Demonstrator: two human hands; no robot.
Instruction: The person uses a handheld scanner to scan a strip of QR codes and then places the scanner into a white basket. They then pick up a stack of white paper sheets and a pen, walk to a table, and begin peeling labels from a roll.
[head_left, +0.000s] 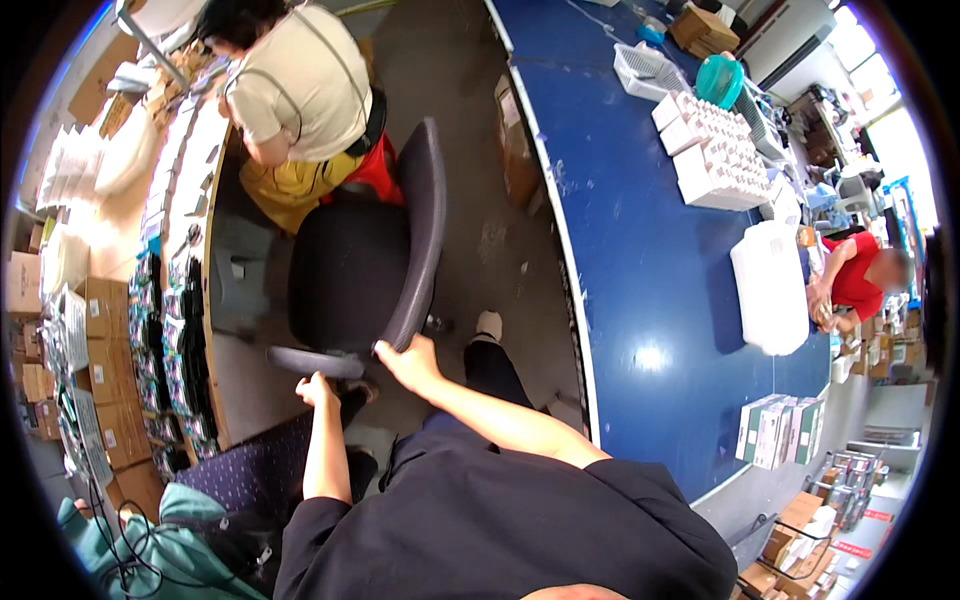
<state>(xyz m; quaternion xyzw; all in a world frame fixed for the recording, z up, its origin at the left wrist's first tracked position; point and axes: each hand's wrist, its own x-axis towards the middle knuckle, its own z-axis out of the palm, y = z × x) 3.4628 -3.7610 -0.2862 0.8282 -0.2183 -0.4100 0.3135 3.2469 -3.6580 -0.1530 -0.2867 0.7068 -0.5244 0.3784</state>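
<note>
A black office chair (346, 270) with a padded seat and a curved backrest stands in front of me. My right hand (411, 364) grips the near edge of the backrest (426, 225). The chair's padded armrest (315, 362) is in my left hand (318, 389), whose fingers are partly hidden behind it. One of my feet, in a light shoe (489, 325), is on the floor to the right of the chair.
A person (307, 90) sits just beyond the chair at the left bench, which bears rows of dark packages (180, 322). A blue-topped table (645, 300) runs along the right, with stacked white boxes (712, 154) and a white bundle (769, 289). Another person (855, 274) works beyond it.
</note>
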